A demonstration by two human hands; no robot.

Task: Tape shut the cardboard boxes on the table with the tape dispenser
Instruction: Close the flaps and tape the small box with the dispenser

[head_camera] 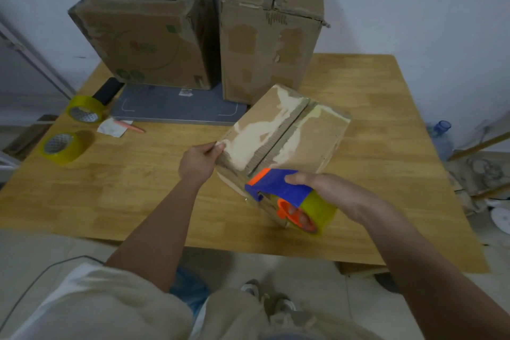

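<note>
Now the small box (287,132) lies mid-bench (386,119), its open seam running from 7 to 1 o'clock. The right hand (328,190), clamped on the tape dispenser (284,196), sits at the seam's near end; the left hand (197,161) pinches the box's 9 o'clock corner.

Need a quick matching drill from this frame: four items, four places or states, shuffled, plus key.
1. tape dispenser
2. small box
3. two spare tape rolls
4. two tall boxes

A. standing at the table's far edge
B. left hand grips its near-left corner
C. gripped by right hand
D. lying on table's left side

Pairs: 1-C, 2-B, 3-D, 4-A
</note>
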